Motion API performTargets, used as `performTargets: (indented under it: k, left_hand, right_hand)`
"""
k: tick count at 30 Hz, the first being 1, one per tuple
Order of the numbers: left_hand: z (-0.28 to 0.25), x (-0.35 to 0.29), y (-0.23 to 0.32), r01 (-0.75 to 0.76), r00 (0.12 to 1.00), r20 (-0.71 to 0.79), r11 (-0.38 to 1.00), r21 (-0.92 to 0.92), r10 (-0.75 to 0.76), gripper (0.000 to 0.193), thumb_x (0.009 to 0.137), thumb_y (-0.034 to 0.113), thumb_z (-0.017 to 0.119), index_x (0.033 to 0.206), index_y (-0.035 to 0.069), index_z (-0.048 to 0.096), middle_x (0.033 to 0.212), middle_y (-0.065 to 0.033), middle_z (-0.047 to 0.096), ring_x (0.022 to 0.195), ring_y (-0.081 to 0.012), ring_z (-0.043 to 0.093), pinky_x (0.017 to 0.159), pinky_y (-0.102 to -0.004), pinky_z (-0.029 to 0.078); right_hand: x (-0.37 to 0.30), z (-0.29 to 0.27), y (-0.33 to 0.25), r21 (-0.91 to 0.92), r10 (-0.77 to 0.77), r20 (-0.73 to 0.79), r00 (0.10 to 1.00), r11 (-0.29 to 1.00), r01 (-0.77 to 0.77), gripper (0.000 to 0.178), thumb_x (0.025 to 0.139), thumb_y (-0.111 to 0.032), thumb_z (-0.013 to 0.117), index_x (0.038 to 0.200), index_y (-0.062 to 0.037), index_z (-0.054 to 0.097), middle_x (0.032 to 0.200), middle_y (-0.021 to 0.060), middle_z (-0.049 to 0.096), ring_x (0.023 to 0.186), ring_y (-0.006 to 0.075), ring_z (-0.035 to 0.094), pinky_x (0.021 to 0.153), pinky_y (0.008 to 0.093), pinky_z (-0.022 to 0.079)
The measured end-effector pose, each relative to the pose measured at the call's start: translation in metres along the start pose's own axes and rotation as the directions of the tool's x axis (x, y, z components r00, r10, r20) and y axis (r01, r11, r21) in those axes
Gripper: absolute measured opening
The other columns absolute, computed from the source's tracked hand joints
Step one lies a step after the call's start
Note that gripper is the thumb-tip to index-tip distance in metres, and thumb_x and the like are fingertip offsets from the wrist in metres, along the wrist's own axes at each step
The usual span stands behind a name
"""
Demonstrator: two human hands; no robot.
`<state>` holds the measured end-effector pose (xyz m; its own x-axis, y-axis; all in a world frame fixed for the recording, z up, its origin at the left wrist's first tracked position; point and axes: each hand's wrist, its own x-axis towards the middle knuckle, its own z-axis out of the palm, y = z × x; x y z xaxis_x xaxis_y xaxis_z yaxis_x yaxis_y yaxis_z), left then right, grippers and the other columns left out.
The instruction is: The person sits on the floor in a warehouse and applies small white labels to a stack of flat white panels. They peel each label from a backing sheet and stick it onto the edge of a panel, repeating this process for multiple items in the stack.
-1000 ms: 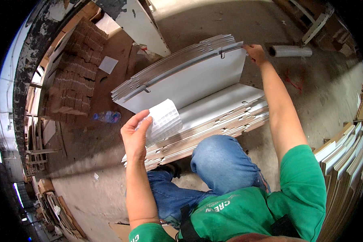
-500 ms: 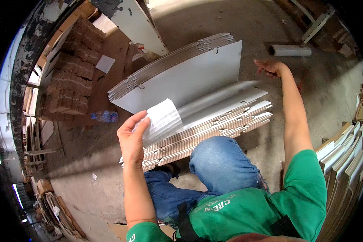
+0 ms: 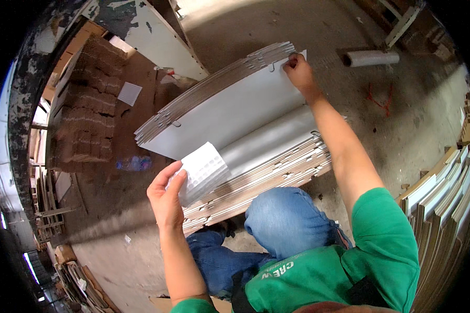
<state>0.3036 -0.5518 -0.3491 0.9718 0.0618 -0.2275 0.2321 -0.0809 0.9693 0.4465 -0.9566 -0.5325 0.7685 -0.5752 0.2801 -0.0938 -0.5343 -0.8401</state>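
My left hand point(image 3: 167, 197) pinches a sheet of small round stickers point(image 3: 204, 169) between thumb and fingers, over the near left part of the folded cardboard. Below it is a stack of flat white-faced cardboard blanks point(image 3: 261, 188), folded open in a V. The far half is a white panel point(image 3: 224, 107) leaning back, with small slots along its top edge. My right hand point(image 3: 301, 75) is at the panel's upper right corner, its fingers curled together against the surface. Whatever its fingertips hold is too small to make out.
Stacked brown cardboard point(image 3: 91, 104) stands at the left, with a plastic bottle point(image 3: 133, 163) and a pale sheet point(image 3: 129, 94) near it. A roll of clear film point(image 3: 372, 58) and red string point(image 3: 381, 99) lie far right. More upright boards point(image 3: 438, 193) stand close on the right.
My right hand has moved left from the open floor side onto the white panel's upper right corner, and its fingers have closed. My left hand still holds the sticker sheet, slightly lower.
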Motion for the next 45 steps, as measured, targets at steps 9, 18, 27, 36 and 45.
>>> performTargets:
  k: [9,18,27,36,45]
  left_hand:
    - [-0.003,-0.009,0.005,0.001,0.999,0.034,1.000,0.003,-0.001,0.023,0.074,0.003,0.066,0.096,-0.002,0.063,0.086,-0.0057,0.063,0.079,-0.0113,0.056,0.074,-0.0237,0.043]
    - [-0.003,-0.001,0.003,-0.041,0.999,0.006,0.999,-0.015,0.041,0.025,0.075,0.004,0.066,0.098,-0.002,0.062,0.089,-0.0061,0.063,0.081,-0.0114,0.057,0.075,-0.0243,0.044]
    - [0.023,-0.009,0.023,-0.330,0.942,0.069,0.944,-0.004,0.330,0.035,0.070,-0.001,0.067,0.104,-0.001,0.061,0.101,-0.0069,0.060,0.089,-0.0128,0.056,0.080,-0.0247,0.044]
    - [0.041,-0.019,0.037,-0.349,0.861,0.363,0.933,-0.086,0.355,0.070,0.058,-0.004,0.072,0.123,0.007,0.050,0.116,-0.0064,0.055,0.097,-0.0135,0.054,0.085,-0.0277,0.045]
    - [0.027,-0.024,0.036,-0.349,0.866,0.342,0.931,-0.108,0.364,0.052,0.062,0.000,0.073,0.111,0.008,0.059,0.104,-0.0051,0.061,0.091,-0.0119,0.056,0.080,-0.0255,0.047]
  right_hand:
    - [0.021,-0.051,0.016,-0.045,0.228,-0.111,0.967,0.971,-0.234,0.033,0.076,-0.029,0.066,0.092,-0.0004,0.060,0.085,0.0122,0.064,0.077,0.0212,0.060,0.070,0.0327,0.046]
    - [0.025,-0.052,0.003,0.002,0.217,0.069,0.974,0.976,-0.217,0.025,0.080,-0.023,0.059,0.092,-0.0011,0.061,0.082,0.0065,0.061,0.073,0.0158,0.055,0.066,0.0302,0.044]
    - [-0.004,-0.113,0.056,-0.219,0.322,0.293,0.901,0.939,-0.264,0.024,0.077,-0.021,0.061,0.088,0.0003,0.061,0.080,0.0038,0.060,0.070,0.0147,0.054,0.064,0.0291,0.043]
    - [-0.123,-0.118,-0.205,0.309,-0.266,0.705,0.657,0.950,0.053,0.031,0.086,-0.026,0.057,0.104,-0.0014,0.059,0.095,0.0045,0.062,0.090,0.0117,0.054,0.081,0.0252,0.043]
    - [-0.154,-0.095,-0.247,0.479,-0.181,0.804,0.566,0.760,-0.439,0.046,0.077,-0.013,0.068,0.118,-0.0058,0.050,0.091,0.0079,0.062,0.081,0.0106,0.057,0.070,0.0246,0.047]
